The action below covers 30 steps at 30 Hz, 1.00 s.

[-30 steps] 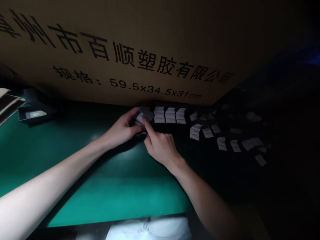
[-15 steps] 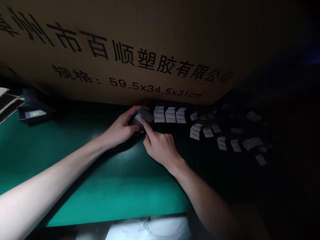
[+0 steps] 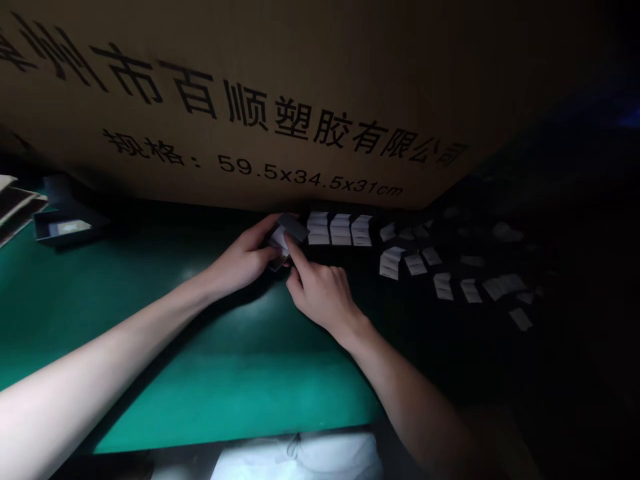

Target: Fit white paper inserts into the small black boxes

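Observation:
My left hand grips a small dark box with its lid raised, fingers behind and thumb along the near side. White paper shows inside it. My right hand has its index finger stretched out, with the tip touching the paper. The other right fingers are curled, the thumb stands apart, and no held thing shows in that hand. Just right of the box stand several folded white leaflets in a row. More folded leaflets lie scattered further right, fading into the dark.
A large printed cardboard carton walls off the back of the green table. At the left, another dark box stands with its lid up, beside stacked flat pieces. The right side is in deep shadow.
The box in my left hand has tilted slightly, and a little more of its near end shows below the paper. My right fingertip stays on the paper.

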{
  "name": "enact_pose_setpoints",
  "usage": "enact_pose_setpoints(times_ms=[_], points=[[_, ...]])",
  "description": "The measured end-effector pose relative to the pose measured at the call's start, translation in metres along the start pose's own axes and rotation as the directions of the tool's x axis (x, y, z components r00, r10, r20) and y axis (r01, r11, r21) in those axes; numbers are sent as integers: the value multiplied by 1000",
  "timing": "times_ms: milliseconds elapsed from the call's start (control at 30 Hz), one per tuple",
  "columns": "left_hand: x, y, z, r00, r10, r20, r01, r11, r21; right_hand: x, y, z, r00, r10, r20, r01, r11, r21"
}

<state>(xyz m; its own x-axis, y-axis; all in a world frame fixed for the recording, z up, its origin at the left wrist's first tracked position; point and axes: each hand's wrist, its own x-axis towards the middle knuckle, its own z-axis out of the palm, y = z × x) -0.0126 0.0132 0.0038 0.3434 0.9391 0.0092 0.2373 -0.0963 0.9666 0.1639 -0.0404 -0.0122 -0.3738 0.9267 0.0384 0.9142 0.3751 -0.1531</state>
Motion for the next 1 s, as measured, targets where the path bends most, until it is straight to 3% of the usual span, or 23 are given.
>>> enact_pose_setpoints(times_ms=[533, 1000], points=[[-1, 0, 1, 999, 45, -23, -43, 996, 79, 0, 1, -1, 1000, -2, -6, 3, 999, 33], [-1, -1, 0, 999, 36, 10, -36, 999, 39, 0, 1, -2, 1000, 15, 1, -15, 999, 37]])
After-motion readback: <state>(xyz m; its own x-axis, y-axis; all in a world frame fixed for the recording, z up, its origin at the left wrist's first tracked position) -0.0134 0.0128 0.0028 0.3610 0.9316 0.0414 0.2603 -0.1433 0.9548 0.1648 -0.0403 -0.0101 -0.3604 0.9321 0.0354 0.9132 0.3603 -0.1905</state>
